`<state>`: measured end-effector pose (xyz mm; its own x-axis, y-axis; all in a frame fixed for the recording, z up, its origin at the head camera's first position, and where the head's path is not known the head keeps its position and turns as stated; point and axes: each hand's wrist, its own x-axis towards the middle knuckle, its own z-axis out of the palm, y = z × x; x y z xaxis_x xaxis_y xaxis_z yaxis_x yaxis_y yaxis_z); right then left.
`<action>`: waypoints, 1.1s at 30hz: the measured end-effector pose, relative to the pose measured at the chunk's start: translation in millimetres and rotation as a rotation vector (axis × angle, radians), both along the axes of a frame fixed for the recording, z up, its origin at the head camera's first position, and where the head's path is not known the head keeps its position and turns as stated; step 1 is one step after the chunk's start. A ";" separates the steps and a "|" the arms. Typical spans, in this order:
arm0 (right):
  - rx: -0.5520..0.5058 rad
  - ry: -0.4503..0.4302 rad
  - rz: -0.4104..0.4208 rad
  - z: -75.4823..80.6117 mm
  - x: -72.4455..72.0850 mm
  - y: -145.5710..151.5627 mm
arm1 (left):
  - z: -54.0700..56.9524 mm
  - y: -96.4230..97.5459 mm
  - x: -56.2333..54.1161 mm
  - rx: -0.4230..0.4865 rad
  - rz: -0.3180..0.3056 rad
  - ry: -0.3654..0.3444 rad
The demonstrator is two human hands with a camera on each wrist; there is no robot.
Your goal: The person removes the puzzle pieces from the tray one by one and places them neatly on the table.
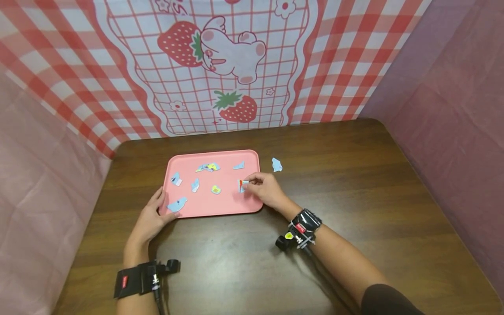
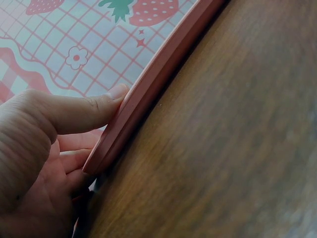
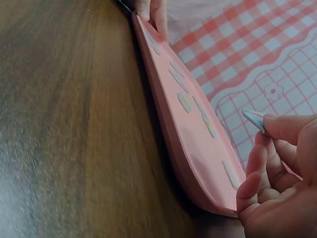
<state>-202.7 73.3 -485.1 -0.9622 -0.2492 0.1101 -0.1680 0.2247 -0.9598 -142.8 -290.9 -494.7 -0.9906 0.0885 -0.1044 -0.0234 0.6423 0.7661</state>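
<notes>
Pink tray (image 1: 228,204), centre frame; left hand (image 1: 151,215) grips its lower-left corner. Right hand (image 1: 267,190) pinches red-marked fragment (image 1: 241,185) inside right edge. Counter (image 1: 393,218) extends rightward and below; light-blue fragment (image 1: 277,165) there.

Black wrist straps (image 1: 134,280) with red labels (image 1: 124,281), black cables (image 1: 158,298), one dark sleeve (image 1: 387,300)

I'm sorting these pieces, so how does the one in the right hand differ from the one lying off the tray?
The held piece shows a red patch; the off-tray piece looks almost wholly light blue. The held piece is pinched by the right hand above the pink tray, while the off-tray piece lies on the table. Both show some light blue.
</notes>
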 end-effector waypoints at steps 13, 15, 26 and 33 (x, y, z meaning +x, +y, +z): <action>-0.022 -0.091 -0.049 -0.4 -5.1 16.5 | -0.9 -0.8 -0.2 0.015 -0.002 0.006; -0.018 -0.103 -0.062 0.1 -5.9 18.8 | -1.5 -0.9 -0.3 0.018 -0.004 0.014; -0.025 -0.185 -0.127 2.9 -12.8 30.8 | -2.6 -2.2 -1.2 0.004 -0.006 0.014; -0.037 -0.185 -0.149 4.9 -18.5 41.1 | -1.1 -1.5 -0.3 -0.009 -0.005 0.008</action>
<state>-221.2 114.4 -480.2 -0.9926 -0.1020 -0.0652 0.0441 0.1977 -0.9793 -143.2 -292.3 -495.8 -0.9909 0.0924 -0.0975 -0.0144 0.6491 0.7606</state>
